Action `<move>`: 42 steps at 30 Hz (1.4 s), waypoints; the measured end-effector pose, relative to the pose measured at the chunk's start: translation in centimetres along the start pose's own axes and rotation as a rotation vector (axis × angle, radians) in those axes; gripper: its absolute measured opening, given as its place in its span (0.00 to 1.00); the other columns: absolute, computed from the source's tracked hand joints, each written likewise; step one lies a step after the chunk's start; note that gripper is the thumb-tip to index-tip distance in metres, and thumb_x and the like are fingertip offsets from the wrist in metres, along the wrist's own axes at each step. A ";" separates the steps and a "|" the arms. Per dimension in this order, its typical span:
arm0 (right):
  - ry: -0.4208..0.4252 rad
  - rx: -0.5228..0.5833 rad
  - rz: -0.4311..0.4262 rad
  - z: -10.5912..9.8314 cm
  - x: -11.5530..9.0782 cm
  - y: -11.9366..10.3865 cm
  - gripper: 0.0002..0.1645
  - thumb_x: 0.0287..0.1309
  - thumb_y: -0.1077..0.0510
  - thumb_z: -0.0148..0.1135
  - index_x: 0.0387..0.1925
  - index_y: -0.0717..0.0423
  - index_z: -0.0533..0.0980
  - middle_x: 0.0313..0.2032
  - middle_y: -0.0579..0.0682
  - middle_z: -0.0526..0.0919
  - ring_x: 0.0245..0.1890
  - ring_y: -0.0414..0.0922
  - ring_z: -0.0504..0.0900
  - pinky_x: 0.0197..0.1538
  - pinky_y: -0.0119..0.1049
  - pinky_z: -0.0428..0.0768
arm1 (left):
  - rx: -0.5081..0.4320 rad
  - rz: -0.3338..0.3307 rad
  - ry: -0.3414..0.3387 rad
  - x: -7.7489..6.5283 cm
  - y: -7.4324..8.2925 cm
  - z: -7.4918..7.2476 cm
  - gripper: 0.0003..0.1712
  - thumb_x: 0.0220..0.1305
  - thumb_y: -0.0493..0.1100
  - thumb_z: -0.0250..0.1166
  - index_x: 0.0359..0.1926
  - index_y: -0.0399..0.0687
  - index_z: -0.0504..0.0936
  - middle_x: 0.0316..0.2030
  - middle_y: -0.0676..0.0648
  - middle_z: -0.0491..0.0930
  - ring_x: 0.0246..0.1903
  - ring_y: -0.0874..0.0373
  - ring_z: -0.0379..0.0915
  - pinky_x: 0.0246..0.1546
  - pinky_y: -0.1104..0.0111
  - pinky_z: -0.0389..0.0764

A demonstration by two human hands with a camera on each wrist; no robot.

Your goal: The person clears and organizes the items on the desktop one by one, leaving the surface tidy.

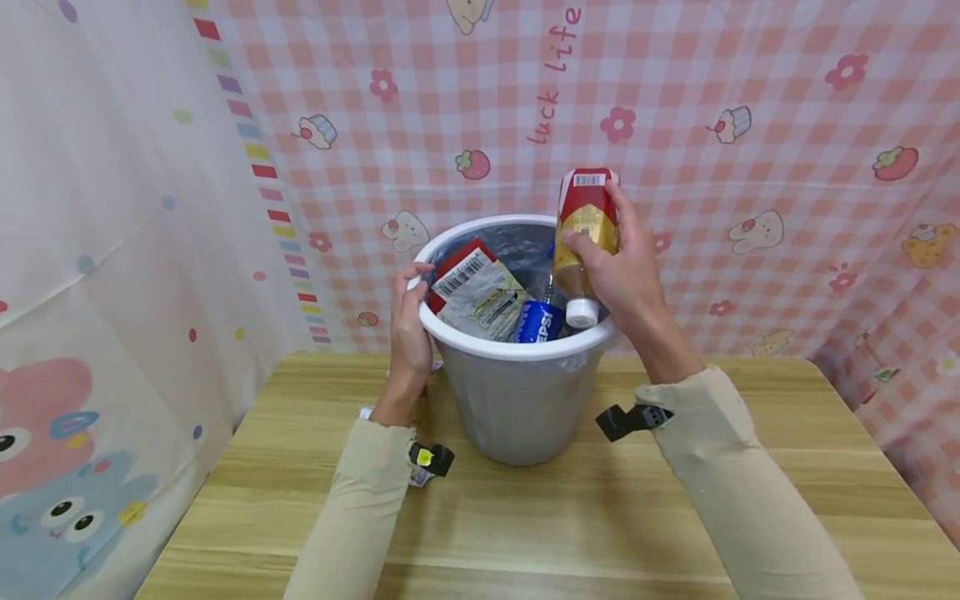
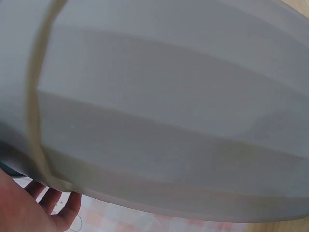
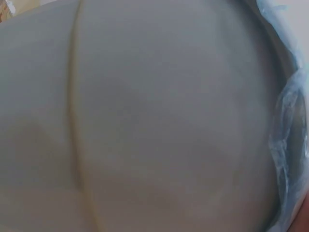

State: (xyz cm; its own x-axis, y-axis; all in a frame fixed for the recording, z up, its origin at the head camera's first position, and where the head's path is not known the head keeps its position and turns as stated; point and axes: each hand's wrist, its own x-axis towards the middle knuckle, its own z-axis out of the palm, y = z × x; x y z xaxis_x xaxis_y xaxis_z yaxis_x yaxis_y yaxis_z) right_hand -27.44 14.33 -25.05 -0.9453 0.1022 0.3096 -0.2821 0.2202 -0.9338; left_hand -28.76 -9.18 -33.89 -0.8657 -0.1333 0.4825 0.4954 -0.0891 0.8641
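Note:
In the head view, a grey trash bin (image 1: 521,408) with a white rim stands on the table, a plastic bag lining it. My left hand (image 1: 410,333) grips its left rim; in the left wrist view the bin wall (image 2: 159,111) fills most of the frame beside the curled fingers. Over the bin's right side, my right hand (image 1: 626,267) holds a drink bottle (image 1: 587,237) with a red and yellow label, tilted with its white cap downward. Inside the bin lie a red and pale package (image 1: 480,292) with a barcode and a blue-labelled Pepsi bottle (image 1: 540,321).
The wooden table (image 1: 540,533) reaches up to a pink checked curtain (image 1: 690,183) behind the bin. Partly hidden by my left wrist, a crumpled wrapper (image 1: 422,478) lies left of the bin. A pale printed curtain (image 1: 135,250) hangs on the left.

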 end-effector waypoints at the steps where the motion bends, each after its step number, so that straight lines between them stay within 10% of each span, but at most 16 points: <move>1: 0.001 -0.002 -0.004 0.0 0.0 0.0 0.46 0.65 0.53 0.60 0.77 0.35 0.49 0.72 0.49 0.57 0.64 0.51 0.67 0.62 0.50 0.73 | -0.006 0.002 0.003 0.0 0.0 0.0 0.20 0.72 0.46 0.38 0.57 0.45 0.66 0.58 0.42 0.69 0.50 0.54 0.69 0.51 0.62 0.70; 42: -0.054 -0.153 -0.016 0.0 -0.4 0.2 0.50 0.62 0.50 0.65 0.77 0.33 0.48 0.69 0.54 0.56 0.64 0.55 0.68 0.61 0.56 0.74 | -0.002 0.019 0.016 0.1 -0.1 0.1 0.21 0.72 0.45 0.38 0.58 0.40 0.67 0.60 0.42 0.68 0.52 0.55 0.68 0.54 0.65 0.68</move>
State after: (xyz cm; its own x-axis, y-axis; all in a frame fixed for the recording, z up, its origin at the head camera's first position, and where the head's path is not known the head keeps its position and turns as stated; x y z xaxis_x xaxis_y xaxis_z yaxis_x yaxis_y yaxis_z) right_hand -27.17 14.36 -25.35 -0.9495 0.0456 0.3105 -0.2732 0.3666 -0.8893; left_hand -28.91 -9.09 -33.96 -0.8551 -0.1504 0.4962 0.5115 -0.0880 0.8547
